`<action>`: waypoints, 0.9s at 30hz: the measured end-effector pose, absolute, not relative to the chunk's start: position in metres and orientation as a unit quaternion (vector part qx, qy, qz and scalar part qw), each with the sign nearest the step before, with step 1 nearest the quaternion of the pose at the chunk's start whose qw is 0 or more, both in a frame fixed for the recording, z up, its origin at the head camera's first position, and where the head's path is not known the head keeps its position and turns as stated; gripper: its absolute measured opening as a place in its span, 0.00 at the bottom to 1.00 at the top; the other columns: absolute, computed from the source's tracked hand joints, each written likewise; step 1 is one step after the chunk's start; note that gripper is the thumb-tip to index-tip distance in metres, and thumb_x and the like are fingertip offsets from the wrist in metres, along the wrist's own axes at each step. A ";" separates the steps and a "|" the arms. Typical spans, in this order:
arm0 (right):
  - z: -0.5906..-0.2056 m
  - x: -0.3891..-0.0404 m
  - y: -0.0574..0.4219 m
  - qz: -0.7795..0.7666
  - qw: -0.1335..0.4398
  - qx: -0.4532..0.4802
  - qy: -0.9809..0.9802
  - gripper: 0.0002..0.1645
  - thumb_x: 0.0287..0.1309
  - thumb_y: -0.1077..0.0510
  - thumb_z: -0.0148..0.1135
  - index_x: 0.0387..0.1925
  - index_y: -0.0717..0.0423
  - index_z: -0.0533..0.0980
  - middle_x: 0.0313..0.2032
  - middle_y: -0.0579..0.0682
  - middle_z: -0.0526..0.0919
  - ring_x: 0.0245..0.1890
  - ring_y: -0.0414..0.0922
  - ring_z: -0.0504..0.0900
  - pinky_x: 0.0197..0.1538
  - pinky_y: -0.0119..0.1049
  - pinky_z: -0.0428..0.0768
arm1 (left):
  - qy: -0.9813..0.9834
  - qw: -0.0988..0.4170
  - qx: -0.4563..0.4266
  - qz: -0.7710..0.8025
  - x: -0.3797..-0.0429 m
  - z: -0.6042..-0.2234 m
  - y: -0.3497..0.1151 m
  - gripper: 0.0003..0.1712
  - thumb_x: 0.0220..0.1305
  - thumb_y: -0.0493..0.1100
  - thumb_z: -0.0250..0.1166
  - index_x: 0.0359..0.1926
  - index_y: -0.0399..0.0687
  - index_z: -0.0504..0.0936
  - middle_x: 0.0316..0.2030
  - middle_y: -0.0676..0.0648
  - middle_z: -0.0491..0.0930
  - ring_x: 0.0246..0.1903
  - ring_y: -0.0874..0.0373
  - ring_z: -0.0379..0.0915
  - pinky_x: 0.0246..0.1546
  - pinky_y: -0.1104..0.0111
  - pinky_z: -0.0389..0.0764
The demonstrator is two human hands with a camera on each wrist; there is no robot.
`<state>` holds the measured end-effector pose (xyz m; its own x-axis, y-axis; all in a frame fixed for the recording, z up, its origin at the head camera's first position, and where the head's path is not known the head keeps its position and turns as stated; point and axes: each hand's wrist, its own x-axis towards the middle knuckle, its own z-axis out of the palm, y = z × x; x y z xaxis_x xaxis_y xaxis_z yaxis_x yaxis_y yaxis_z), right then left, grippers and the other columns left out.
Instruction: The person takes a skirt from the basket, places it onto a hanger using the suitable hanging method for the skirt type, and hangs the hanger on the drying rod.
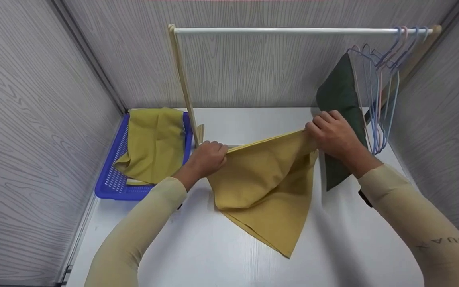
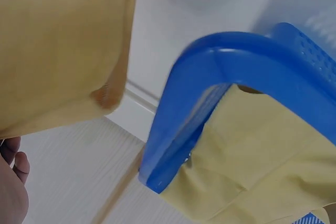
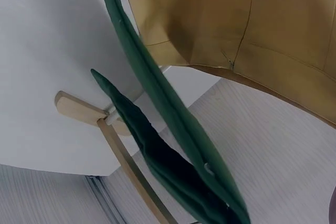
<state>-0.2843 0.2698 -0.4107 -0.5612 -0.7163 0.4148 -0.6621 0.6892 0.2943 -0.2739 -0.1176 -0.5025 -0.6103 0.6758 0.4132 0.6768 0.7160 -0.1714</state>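
Note:
A mustard-yellow cloth (image 1: 265,179) hangs above the white table between my two hands. My left hand (image 1: 207,158) grips its upper left corner, fingers curled over the edge. Higher up, my right hand (image 1: 333,133) holds the upper right corner, so the top edge slants upward to the right and the lower part drapes to a point. Stitched seams show on the cloth (image 3: 283,30) in the right wrist view. Just behind my right hand hangs a dark green cloth (image 1: 343,95), folded over a hanger. Part of it is hidden by that hand.
A blue plastic basket (image 1: 124,194) with another yellow cloth (image 1: 155,143) stands at the left. Over the table runs a white rail (image 1: 293,30) on wooden posts. Several blue and pink hangers (image 1: 391,95) hang at its right end. Wood-patterned walls (image 1: 245,67) enclose the table.

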 end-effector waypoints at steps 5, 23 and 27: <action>-0.413 -0.285 0.278 -0.037 0.277 0.387 -0.879 0.18 0.49 0.68 0.74 0.42 0.57 0.78 0.37 0.57 0.83 0.37 0.55 0.78 0.42 0.48 0.79 | -0.895 0.245 -0.374 -0.005 -0.273 -0.502 -0.128 0.09 0.67 0.40 0.55 0.30 0.41 0.75 0.22 0.44 0.78 0.21 0.51 0.74 0.23 0.60 0.73; -0.420 -0.288 0.289 -0.017 0.309 0.385 -0.870 0.11 0.54 0.73 0.64 0.38 0.59 0.77 0.34 0.58 0.82 0.35 0.56 0.77 0.39 0.50 0.77 | -0.886 0.282 -0.368 -0.012 -0.274 -0.504 -0.149 0.09 0.66 0.40 0.59 0.30 0.40 0.75 0.22 0.44 0.79 0.22 0.50 0.77 0.24 0.59 0.76; -0.419 -0.288 0.289 -0.021 0.299 0.380 -0.875 0.10 0.56 0.71 0.64 0.40 0.59 0.77 0.35 0.58 0.82 0.36 0.56 0.77 0.41 0.50 0.78 | -0.887 0.280 -0.367 -0.006 -0.273 -0.503 -0.151 0.09 0.66 0.41 0.59 0.30 0.40 0.75 0.22 0.44 0.79 0.21 0.51 0.76 0.23 0.60 0.75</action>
<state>-0.2883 0.2894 -0.4193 -0.5318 -0.6776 0.5079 -0.6522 0.7103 0.2647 -0.2726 -0.1509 -0.5025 -0.5735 0.6477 0.5016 0.6549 0.7303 -0.1942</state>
